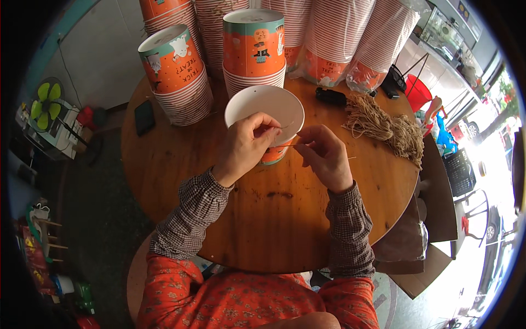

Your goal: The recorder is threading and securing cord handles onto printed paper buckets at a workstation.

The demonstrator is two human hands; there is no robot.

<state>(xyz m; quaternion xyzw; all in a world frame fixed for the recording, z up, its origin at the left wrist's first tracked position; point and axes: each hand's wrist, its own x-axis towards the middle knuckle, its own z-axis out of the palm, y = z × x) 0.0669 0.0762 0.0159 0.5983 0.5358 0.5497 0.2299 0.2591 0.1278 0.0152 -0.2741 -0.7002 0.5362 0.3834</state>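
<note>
A paper bucket [257, 102], white inside and orange outside, stands before me on the round table with its mouth tipped toward me. My left hand [247, 143] is at its near rim, thumb and fingertips pinched on a thin cord [285, 146]. Opposite it, at the rim's right side, my right hand [327, 157] pinches the same cord, and a loose end sticks out past that hand. Part of the cord also shows inside the bucket. Fingers cover much of the near rim, so how the cord passes through it cannot be made out.
Tall stacks of matching buckets [253, 46] line the far side, some in clear plastic [339, 33]. A tilted stack [178, 74] leans at the left beside a black phone [144, 118]. At the right lie a bundle of beige cords [386, 129] and a black object [331, 97].
</note>
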